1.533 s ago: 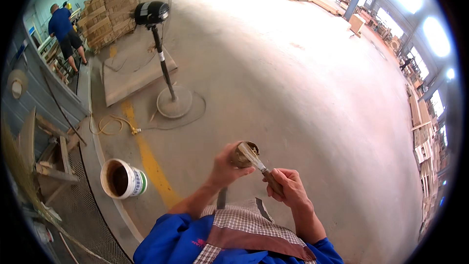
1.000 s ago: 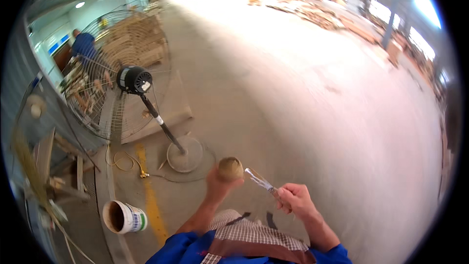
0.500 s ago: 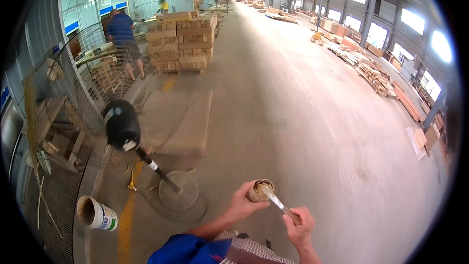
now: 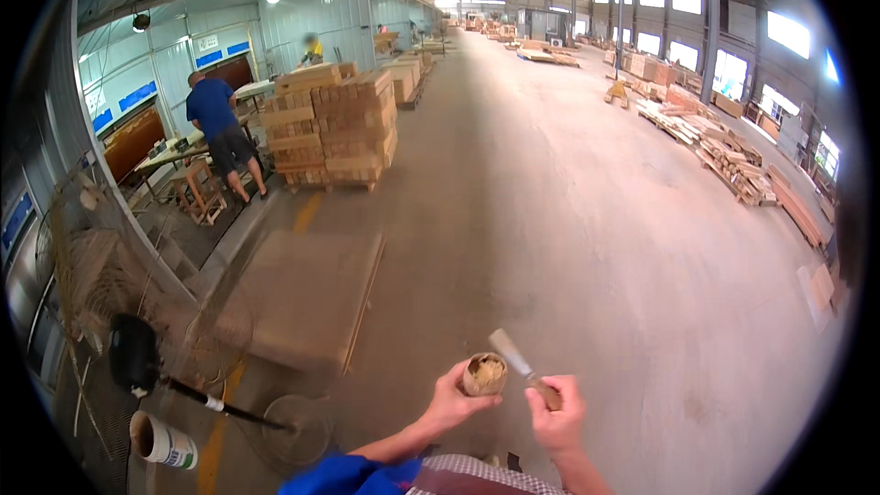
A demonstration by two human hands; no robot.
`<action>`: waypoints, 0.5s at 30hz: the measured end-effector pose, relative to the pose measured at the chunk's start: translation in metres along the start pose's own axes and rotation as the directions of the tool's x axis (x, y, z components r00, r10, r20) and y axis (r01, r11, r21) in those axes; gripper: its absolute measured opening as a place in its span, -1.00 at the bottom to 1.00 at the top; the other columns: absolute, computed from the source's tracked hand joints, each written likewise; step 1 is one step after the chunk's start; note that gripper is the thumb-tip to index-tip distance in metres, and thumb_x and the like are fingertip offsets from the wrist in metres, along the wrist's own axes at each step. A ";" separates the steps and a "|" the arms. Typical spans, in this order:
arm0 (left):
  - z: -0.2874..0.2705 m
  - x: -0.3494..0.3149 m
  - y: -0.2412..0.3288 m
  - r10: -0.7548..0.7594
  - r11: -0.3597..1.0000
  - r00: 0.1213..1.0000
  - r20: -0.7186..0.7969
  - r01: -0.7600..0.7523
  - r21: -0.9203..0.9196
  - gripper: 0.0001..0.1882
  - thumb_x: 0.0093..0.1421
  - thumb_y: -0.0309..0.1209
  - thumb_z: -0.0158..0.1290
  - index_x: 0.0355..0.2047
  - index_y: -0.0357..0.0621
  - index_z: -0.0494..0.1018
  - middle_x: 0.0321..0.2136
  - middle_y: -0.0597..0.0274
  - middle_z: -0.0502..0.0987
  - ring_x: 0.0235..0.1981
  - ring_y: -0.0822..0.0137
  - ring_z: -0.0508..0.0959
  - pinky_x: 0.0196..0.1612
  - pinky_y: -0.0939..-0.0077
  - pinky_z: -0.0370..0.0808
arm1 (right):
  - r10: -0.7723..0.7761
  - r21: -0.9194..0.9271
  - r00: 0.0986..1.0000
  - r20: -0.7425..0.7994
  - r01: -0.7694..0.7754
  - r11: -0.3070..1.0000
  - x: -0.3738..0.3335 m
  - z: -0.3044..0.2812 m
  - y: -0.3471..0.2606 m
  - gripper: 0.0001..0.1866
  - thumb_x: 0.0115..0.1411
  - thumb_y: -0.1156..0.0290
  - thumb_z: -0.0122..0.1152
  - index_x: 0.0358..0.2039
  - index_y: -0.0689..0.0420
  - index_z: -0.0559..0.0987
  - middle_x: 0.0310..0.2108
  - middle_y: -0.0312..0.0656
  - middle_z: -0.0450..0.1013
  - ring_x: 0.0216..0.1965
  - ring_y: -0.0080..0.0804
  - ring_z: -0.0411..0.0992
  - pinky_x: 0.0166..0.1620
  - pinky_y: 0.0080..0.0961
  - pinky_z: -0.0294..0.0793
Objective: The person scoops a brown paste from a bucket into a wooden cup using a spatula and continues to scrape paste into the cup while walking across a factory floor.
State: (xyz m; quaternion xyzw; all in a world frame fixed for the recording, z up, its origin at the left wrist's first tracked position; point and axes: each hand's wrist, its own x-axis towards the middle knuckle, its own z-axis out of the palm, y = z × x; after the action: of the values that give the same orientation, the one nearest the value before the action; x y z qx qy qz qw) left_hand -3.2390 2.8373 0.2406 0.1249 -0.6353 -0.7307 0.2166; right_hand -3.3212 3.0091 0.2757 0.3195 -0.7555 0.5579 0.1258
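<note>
Your left hand (image 4: 453, 401) clasps a small round tub (image 4: 478, 389); your right hand (image 4: 560, 411) grips a putty knife (image 4: 524, 368), blade near the rim.

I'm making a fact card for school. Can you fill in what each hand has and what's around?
Left hand: holds a small round cup, tan stuff inside
Right hand: grips a scraper, blade outside the cup
Lower left: white bucket, black fan
Upper left: stacked wood, person in blue
</note>
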 end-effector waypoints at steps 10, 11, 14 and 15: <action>-0.011 0.252 -0.046 -0.042 0.996 0.956 -0.289 0.018 -0.084 -0.27 -0.15 -0.53 0.41 0.07 -0.33 0.35 -0.12 0.17 0.53 -0.10 0.38 0.53 -0.02 0.46 0.51 | -0.295 0.034 0.931 0.213 0.295 0.955 0.229 0.092 0.149 -0.69 -0.10 0.51 0.47 -0.33 0.20 0.54 -0.44 -0.09 0.48 -0.47 -0.24 0.49 -0.43 -0.42 0.48; -0.015 0.294 -0.044 -0.009 0.996 0.956 -0.292 -0.017 -0.085 -0.27 -0.15 -0.54 0.40 0.07 -0.32 0.36 -0.11 0.16 0.53 -0.08 0.36 0.53 0.01 0.45 0.50 | -0.317 0.019 0.922 0.223 0.321 0.947 0.260 0.102 0.166 -0.69 -0.11 0.51 0.47 -0.33 0.20 0.54 -0.43 -0.09 0.48 -0.47 -0.24 0.49 -0.43 -0.42 0.48; -0.019 0.390 -0.056 -0.013 0.999 0.963 -0.269 0.004 -0.034 -0.29 -0.13 -0.57 0.37 0.07 -0.31 0.36 -0.10 0.15 0.53 -0.07 0.36 0.53 0.02 0.45 0.49 | -0.236 0.022 0.943 0.236 0.237 0.971 0.338 0.122 0.214 -0.69 -0.14 0.50 0.46 -0.35 0.18 0.55 -0.44 -0.09 0.48 -0.45 -0.18 0.48 -0.41 -0.40 0.49; -0.023 0.426 -0.055 -0.007 0.998 0.967 -0.254 -0.010 -0.069 -0.29 -0.13 -0.57 0.37 0.08 -0.32 0.35 -0.09 0.14 0.53 -0.07 0.36 0.53 0.03 0.44 0.49 | -0.181 0.032 0.954 0.239 0.179 0.983 0.363 0.125 0.226 -0.69 -0.15 0.49 0.46 -0.36 0.17 0.55 -0.44 -0.09 0.49 -0.43 -0.15 0.48 -0.39 -0.38 0.49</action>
State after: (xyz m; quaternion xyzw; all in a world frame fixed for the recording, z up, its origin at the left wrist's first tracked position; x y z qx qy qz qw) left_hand -3.6104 2.6202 0.2222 0.2093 -0.5766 -0.7302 0.3009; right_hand -3.7183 2.8082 0.2587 0.4530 -0.7303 0.5047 0.0817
